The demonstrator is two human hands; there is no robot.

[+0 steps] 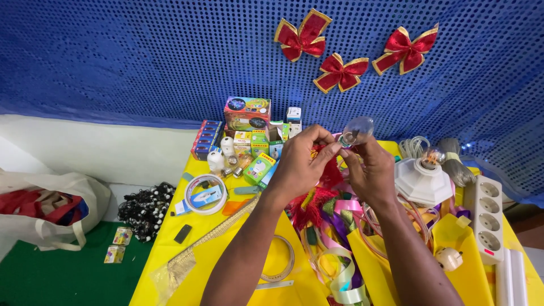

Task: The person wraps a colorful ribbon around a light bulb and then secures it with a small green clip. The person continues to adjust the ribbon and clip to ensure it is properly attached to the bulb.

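My left hand [300,161] and my right hand [371,170] are raised together over the yellow table [215,226]. Between their fingertips they hold a clear glass light bulb [357,130], glass end up and to the right, base pinched in the fingers. My left hand's thumb and fingers close on the bulb's base from the left. My right hand grips it from below on the right. Under the hands lies a heap of coloured ribbons [328,226] and red feathery trim.
A white lamp holder with a bulb [422,178] and a white power strip [488,218] lie right. Small boxes [249,122], loose bulbs [218,158], a tape roll [205,192] and gold trim [215,232] lie left. A cloth bag [51,207] sits on the green floor.
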